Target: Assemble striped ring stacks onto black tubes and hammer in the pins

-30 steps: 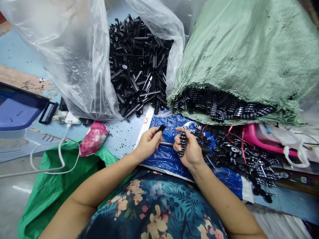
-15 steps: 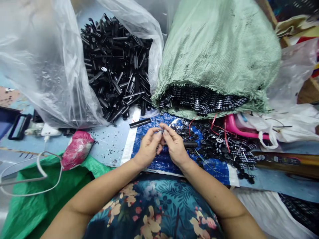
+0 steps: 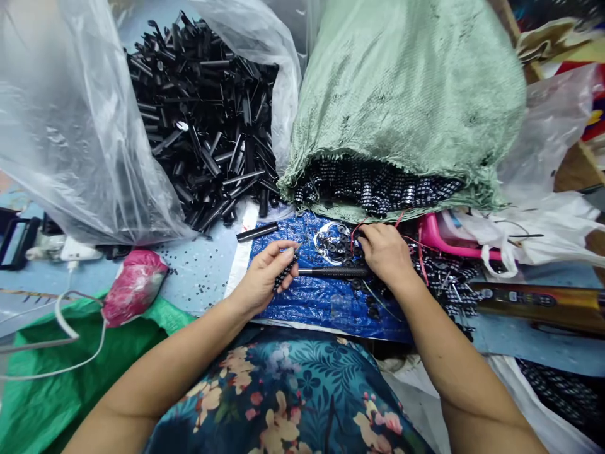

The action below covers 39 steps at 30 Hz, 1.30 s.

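Observation:
My left hand is closed round a small dark patterned piece, over the left part of the blue sheet. My right hand reaches down at the small black round parts, its fingers bent; whatever lies between the fingertips is too small to make out. Between the hands lies a black-handled tool with a thin metal shaft pointing left. A short black tube rests above my left hand.
A clear plastic bag holds many black tubes. The green woven sack spills dark patterned pieces. To the left lies a pink bundle near white cables; a pink handle and brown tool are at right.
My hands have come apart. The right hand moved right to the black parts, while the left stayed near the middle with the patterned piece now showing. The view shifted slightly.

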Each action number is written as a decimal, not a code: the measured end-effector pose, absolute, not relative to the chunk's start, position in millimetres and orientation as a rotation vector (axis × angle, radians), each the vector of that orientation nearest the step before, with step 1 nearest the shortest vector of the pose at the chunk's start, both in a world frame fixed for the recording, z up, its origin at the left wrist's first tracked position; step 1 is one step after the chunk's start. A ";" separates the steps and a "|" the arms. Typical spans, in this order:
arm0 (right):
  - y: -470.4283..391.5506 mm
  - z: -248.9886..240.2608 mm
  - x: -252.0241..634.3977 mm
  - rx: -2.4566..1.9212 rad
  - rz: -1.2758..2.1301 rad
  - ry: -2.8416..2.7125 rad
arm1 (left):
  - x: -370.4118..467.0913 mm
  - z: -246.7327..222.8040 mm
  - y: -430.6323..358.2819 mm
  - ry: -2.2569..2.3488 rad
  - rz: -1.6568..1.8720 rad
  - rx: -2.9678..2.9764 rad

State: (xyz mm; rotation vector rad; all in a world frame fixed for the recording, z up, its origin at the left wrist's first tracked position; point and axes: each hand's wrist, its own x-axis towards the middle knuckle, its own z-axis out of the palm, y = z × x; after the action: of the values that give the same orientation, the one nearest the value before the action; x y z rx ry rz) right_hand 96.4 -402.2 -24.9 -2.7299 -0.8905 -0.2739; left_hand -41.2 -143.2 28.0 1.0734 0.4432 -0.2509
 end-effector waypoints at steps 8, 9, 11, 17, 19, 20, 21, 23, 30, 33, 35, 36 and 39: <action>-384.3 0.5 42.9 -1.790 0.154 -0.265 | -39.3 24.3 -147.7 0.390 -0.333 1.130; -374.9 1.6 33.6 -1.681 0.278 -0.235 | -37.3 25.5 -152.4 0.355 -0.384 1.135; -357.4 1.5 18.8 -1.500 0.447 -0.184 | -34.4 28.4 -160.4 0.283 -0.457 1.149; -337.8 -2.9 7.1 -1.216 0.559 -0.051 | -37.9 32.3 -162.0 0.230 -0.454 1.255; -338.2 -3.6 7.1 -1.206 0.571 -0.047 | -40.6 31.1 -159.7 0.238 -0.448 1.267; -338.9 -4.0 7.1 -1.208 0.574 -0.049 | -41.6 30.4 -158.8 0.242 -0.443 1.270; -339.8 -4.4 7.0 -1.212 0.576 -0.054 | -42.5 29.7 -158.2 0.245 -0.440 1.272; -342.0 -5.4 6.9 -1.225 0.576 -0.067 | -43.4 28.6 -157.5 0.248 -0.435 1.269; -338.9 -8.0 6.7 -1.277 0.523 -0.179 | -44.2 24.2 -162.2 0.219 -0.439 1.246; -338.3 -7.1 4.3 -1.382 0.485 -0.312 | -45.9 20.9 -166.0 0.227 -0.396 1.203; -350.0 -3.6 3.4 -1.495 0.412 -0.398 | -46.9 20.1 -164.7 0.244 -0.365 1.177; -360.7 -0.7 4.0 -1.600 0.336 -0.442 | -47.1 20.4 -162.6 0.258 -0.350 1.173; -404.9 8.4 13.2 -2.128 -0.085 -0.578 | -45.6 22.7 -153.7 0.328 -0.298 1.166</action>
State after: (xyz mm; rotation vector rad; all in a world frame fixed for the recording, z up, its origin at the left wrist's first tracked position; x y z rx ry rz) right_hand 13.2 -404.9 8.4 -2.1283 -0.5780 -0.0847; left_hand -45.6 -153.7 22.7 1.1659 0.3276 -0.2975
